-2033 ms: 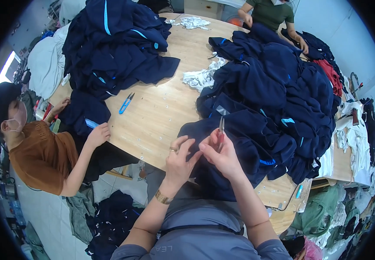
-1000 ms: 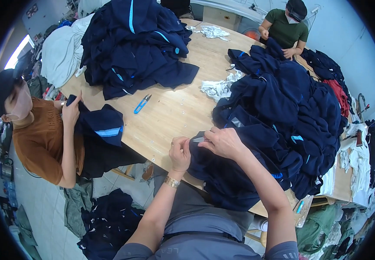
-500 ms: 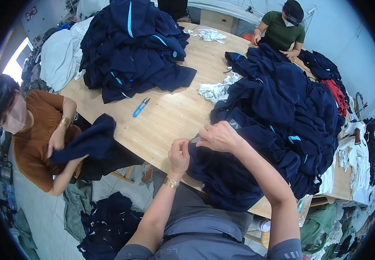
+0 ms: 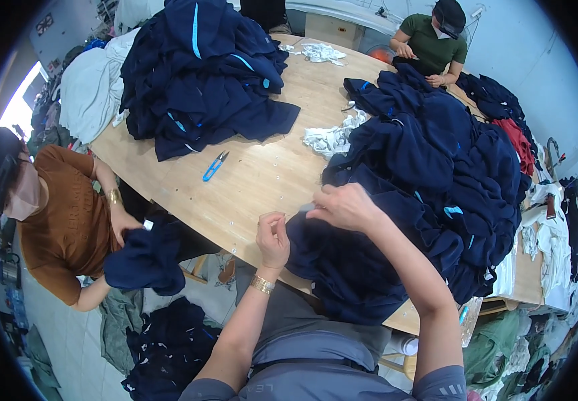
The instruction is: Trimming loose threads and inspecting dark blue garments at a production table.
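My left hand is raised at the table's near edge, thumb and fingers pinched together beside a navy garment. Whatever is in that pinch, perhaps a thread, is too small to make out. My right hand is closed a little farther right, above the same garment. A small grey thing shows by its thumb and fingertips, its kind unclear. The garment lies at the near side of a big heap of navy garments with light blue strips. Blue-handled thread snips rest on the wooden table, out of my reach to the left.
Another navy heap stands at the far left. White scraps lie between the heaps. A co-worker in brown handles a navy garment at left; another in green works at the far right. Dark cloth lies on the floor.
My hands have drawn slightly apart, and the garment edge between them has dropped away from my left fingers. The co-worker at left has shifted the navy garment lower, showing a white label.
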Demonstrator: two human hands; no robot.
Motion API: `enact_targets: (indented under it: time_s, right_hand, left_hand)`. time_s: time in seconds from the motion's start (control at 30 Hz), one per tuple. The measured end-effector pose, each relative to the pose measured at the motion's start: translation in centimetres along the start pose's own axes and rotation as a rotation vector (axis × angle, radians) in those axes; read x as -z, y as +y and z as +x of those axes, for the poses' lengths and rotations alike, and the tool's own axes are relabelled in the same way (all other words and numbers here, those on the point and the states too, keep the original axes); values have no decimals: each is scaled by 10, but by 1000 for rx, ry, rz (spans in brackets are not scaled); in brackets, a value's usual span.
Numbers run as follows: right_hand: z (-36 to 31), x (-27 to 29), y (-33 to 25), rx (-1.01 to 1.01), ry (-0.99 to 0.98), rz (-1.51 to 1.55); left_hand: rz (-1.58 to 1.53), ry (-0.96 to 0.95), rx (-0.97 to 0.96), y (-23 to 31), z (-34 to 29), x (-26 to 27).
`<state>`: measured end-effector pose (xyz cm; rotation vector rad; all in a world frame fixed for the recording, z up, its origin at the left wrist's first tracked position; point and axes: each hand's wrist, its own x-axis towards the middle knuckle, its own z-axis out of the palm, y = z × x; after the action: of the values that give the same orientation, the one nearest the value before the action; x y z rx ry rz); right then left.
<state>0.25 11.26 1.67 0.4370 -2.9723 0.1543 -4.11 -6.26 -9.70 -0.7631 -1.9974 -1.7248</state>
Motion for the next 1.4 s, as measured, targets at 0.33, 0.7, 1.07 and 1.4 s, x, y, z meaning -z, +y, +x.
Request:
enact_targets:
  time_s: [0.33, 0.7, 1.07, 1.4]
  right_hand:
    - [-143, 21, 29, -795, 726, 1017]
    - [-221, -40, -14, -1070, 717, 802]
    - [-173, -57, -80, -847, 197, 753]
    - [-192, -37, -89, -694, 13, 738]
  left_hand:
    - [-610, -161, 1037, -8, 2, 31]
    - [-565, -958, 1165, 16, -3, 38]
    - [-642, -788, 810, 62, 24, 64]
    - [-74, -163, 326, 56, 58, 89]
